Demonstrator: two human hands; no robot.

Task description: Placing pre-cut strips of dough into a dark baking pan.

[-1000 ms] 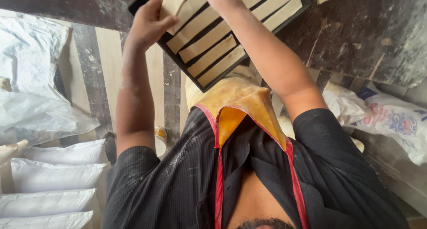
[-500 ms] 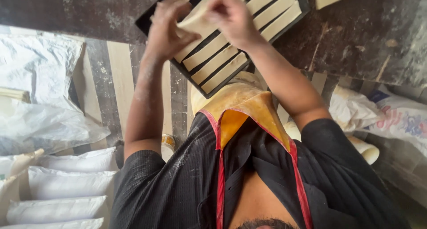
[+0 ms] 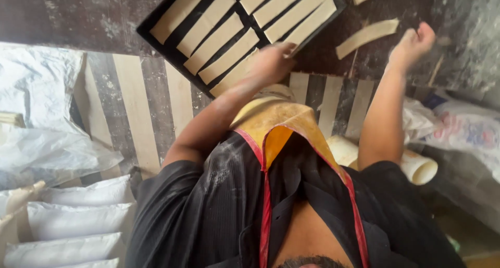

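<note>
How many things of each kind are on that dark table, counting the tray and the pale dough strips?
Black tray: 1
Dough strips in the tray: 10 in view (the frame edge cuts off the tray's far end)
Loose dough strips on the table: 2
Total: 13

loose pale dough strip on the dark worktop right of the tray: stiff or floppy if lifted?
Probably floppy: the loose strip looks thin, flat and slightly bent on the worktop. Likely light and easily stretched or torn. Flat, so unlikely to roll. It matches the strips in the black tray.
</note>
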